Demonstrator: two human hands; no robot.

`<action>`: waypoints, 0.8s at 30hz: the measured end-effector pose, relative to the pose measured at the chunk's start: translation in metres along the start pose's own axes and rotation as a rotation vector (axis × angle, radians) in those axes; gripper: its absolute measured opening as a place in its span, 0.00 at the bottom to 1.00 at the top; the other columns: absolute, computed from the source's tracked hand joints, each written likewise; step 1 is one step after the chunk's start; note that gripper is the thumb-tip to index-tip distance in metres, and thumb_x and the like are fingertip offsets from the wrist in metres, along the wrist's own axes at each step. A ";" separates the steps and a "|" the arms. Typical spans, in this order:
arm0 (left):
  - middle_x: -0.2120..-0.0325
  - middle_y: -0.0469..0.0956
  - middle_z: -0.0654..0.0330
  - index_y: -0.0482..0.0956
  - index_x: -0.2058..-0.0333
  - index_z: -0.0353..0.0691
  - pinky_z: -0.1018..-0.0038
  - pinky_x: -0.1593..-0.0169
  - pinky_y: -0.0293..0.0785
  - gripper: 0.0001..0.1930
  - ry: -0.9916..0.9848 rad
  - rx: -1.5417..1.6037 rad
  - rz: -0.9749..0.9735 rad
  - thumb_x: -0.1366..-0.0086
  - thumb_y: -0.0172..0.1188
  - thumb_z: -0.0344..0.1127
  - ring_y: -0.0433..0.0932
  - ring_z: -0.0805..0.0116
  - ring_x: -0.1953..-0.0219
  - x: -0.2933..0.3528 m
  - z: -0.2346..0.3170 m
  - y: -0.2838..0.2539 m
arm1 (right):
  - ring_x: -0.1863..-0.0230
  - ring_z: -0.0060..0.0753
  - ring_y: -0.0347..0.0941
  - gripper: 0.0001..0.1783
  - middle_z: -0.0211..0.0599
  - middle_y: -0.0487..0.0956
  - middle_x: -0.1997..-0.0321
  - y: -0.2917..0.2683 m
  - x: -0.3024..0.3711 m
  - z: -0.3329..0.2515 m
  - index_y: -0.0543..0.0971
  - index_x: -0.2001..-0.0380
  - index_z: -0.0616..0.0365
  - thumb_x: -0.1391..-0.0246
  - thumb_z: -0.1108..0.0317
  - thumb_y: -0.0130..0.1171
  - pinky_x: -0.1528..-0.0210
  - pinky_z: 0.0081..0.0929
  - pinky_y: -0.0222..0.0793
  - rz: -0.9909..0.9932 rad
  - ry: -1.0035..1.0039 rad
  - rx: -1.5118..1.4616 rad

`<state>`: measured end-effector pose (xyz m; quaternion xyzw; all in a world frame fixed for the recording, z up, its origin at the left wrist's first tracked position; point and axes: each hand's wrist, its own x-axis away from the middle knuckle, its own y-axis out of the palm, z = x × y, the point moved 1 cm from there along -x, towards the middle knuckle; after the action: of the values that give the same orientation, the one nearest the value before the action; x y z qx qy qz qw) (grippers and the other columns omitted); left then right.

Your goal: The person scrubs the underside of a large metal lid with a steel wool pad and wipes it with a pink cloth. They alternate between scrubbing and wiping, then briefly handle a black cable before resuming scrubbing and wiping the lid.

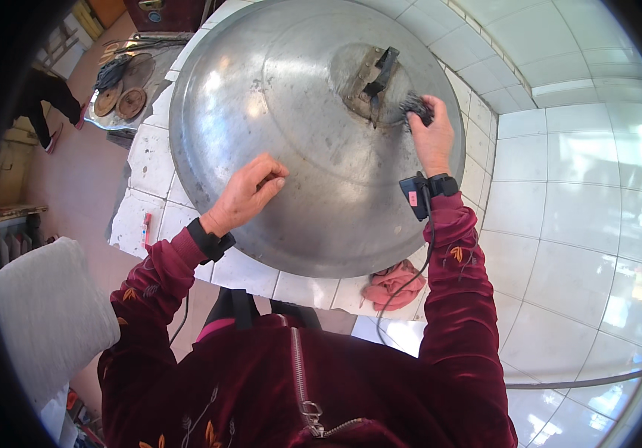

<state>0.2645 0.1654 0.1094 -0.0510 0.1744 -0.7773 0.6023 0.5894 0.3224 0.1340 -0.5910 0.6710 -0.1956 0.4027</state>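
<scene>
A very large, round metal wok lid (313, 179) lies dome up in front of me, its grey surface scuffed and stained. Near its top stands a dark handle (383, 71) on a riveted, rusty plate. Just right of that plate, my right hand (431, 136) grips a dark grey scouring pad (415, 109) and presses it to the lid. Over the lid's near left part, my left hand (246, 193) is loosely curled, with no object visible in it. Whether it touches the metal I cannot tell.
The lid rests on a white-tiled counter (145, 160), with a red marker (146, 228) at left and a pink cloth (393, 287) at the front edge. Tiled wall (560, 187) closes the right side. Round lids (131, 103) sit at far left, near another person's legs (43, 112).
</scene>
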 end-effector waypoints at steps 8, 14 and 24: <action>0.67 0.71 0.57 0.73 0.61 0.33 0.73 0.63 0.69 0.05 0.017 0.041 -0.004 0.36 0.55 0.26 0.70 0.64 0.69 0.002 -0.002 -0.001 | 0.48 0.46 0.73 0.14 0.41 0.78 0.50 0.021 -0.022 -0.021 0.78 0.60 0.58 0.54 0.75 0.61 0.46 0.35 0.69 -0.118 -0.342 0.094; 0.67 0.71 0.57 0.73 0.61 0.34 0.73 0.61 0.69 0.06 0.024 0.039 -0.009 0.37 0.55 0.26 0.71 0.63 0.67 0.002 0.000 -0.002 | 0.54 0.48 0.75 0.14 0.40 0.80 0.55 0.029 -0.080 -0.004 0.79 0.62 0.59 0.56 0.75 0.61 0.50 0.35 0.70 0.013 -0.454 0.219; 0.67 0.71 0.56 0.73 0.61 0.33 0.73 0.62 0.69 0.06 -0.002 0.103 -0.032 0.37 0.55 0.25 0.71 0.64 0.67 0.001 -0.002 -0.002 | 0.54 0.48 0.73 0.11 0.42 0.79 0.56 0.030 -0.088 0.006 0.79 0.67 0.59 0.58 0.77 0.59 0.50 0.37 0.69 -0.100 -0.537 0.260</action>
<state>0.2618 0.1656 0.1086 -0.0235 0.1328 -0.7948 0.5917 0.5730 0.4135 0.1354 -0.5975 0.4799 -0.1361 0.6278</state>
